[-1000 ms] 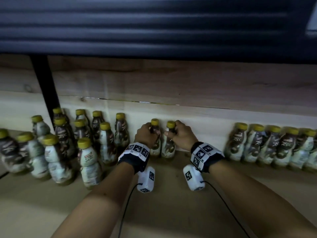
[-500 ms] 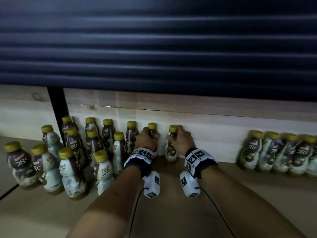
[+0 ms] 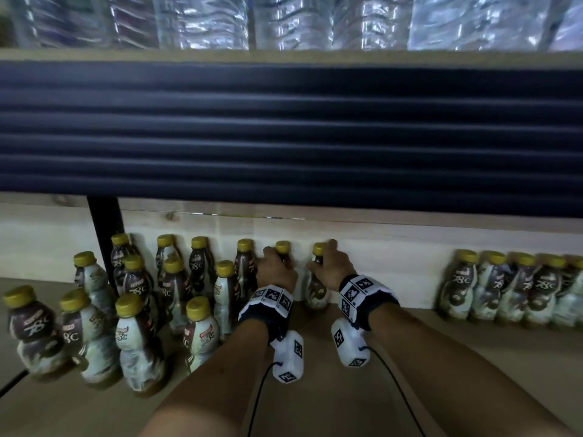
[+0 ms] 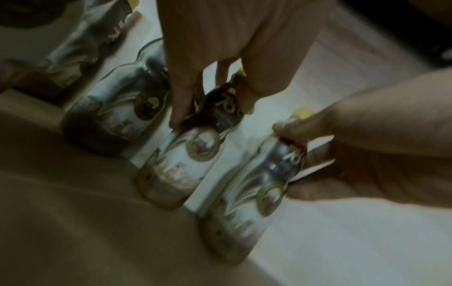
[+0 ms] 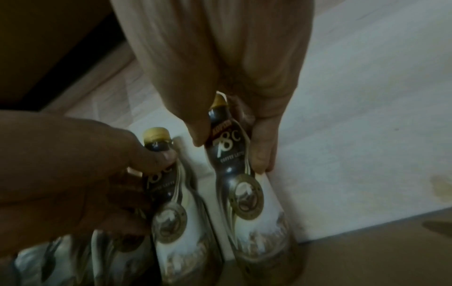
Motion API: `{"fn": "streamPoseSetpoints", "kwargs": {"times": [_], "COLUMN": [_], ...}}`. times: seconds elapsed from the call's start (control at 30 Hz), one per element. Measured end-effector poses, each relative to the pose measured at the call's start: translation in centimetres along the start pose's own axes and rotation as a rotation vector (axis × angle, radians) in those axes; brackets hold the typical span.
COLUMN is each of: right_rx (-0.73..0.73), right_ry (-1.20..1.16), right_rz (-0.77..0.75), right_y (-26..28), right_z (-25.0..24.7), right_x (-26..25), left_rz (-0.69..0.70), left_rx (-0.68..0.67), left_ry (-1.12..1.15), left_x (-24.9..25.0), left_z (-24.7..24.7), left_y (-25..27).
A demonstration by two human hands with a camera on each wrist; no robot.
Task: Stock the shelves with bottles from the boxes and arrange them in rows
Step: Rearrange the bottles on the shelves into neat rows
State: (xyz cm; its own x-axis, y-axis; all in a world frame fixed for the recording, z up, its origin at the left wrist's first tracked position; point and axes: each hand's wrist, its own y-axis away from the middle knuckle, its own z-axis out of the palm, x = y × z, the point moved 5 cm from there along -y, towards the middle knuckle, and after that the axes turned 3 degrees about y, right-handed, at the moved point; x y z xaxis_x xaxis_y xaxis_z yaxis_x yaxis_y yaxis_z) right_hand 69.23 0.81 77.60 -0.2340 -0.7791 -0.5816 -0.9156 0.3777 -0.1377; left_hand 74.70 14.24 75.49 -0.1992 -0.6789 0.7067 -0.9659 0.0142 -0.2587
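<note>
Two coffee bottles with yellow caps stand upright on the wooden shelf, against its pale back board. My left hand grips the neck of the left bottle; in the left wrist view the fingers and thumb curl round that bottle. My right hand grips the neck of the right bottle, shown with finger and thumb on either side of the bottle in the right wrist view. A small gap separates the two bottles.
A cluster of like bottles fills the shelf to the left, beside a black upright post. Another row of bottles lines the back board at the right. A dark ribbed shelf front hangs overhead, with clear water bottles above it.
Both hands have slid their bottles left, closer to the back row of the left cluster, and the gap between the two widened slightly. The head view has tilted upward.
</note>
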Motion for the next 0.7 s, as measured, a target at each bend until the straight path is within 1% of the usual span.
{"fn": "streamPoseSetpoints", "kwargs": {"times": [0.07,0.13,0.2,0.3,0.4,0.47,0.5,0.57,0.63,0.7], "right_rx": [-0.054,-0.101,-0.116,-0.092,-0.074,-0.04,-0.013,0.075,0.181,0.256], "right_ry": [-0.011,0.038,0.109,0.241,0.423,0.499,0.493,0.438,0.395,0.383], "right_rz": [0.009,0.009,-0.019,-0.081,-0.082,-0.063,-0.058,-0.026,0.022,0.07], "right_y": [-0.4,-0.6,-0.8,-0.5,0.3,0.9,1.2,1.7,2.2,2.7], "right_z": [-0.6,-1.7,-3.6,-7.9,-13.2,-16.6,-18.1,-20.6,-22.6,-23.7], "right_x": [-0.3,-0.4,-0.3,0.8,3.9,6.9,8.5,11.8,14.9,17.4], "left_rz": [-0.039,-0.026,0.055,0.183,0.408,0.541,0.577,0.624,0.625,0.571], "left_rx": [-0.028,-0.009,-0.027,-0.06,-0.051,-0.088,-0.136,-0.275,-0.397,-0.472], "left_ry": [0.011,0.046,0.088,0.01,0.003,0.074,0.109,0.134,0.155,0.173], "left_x": [0.4,1.6,3.5,7.1,11.8,14.7,16.0,18.4,20.5,22.2], "left_z": [-0.6,-1.8,-3.1,-4.3,-3.5,-1.6,-0.2,3.4,7.5,11.2], "left_y": [-0.1,-0.3,-0.5,-0.6,0.8,2.4,3.2,4.9,6.8,8.4]}}
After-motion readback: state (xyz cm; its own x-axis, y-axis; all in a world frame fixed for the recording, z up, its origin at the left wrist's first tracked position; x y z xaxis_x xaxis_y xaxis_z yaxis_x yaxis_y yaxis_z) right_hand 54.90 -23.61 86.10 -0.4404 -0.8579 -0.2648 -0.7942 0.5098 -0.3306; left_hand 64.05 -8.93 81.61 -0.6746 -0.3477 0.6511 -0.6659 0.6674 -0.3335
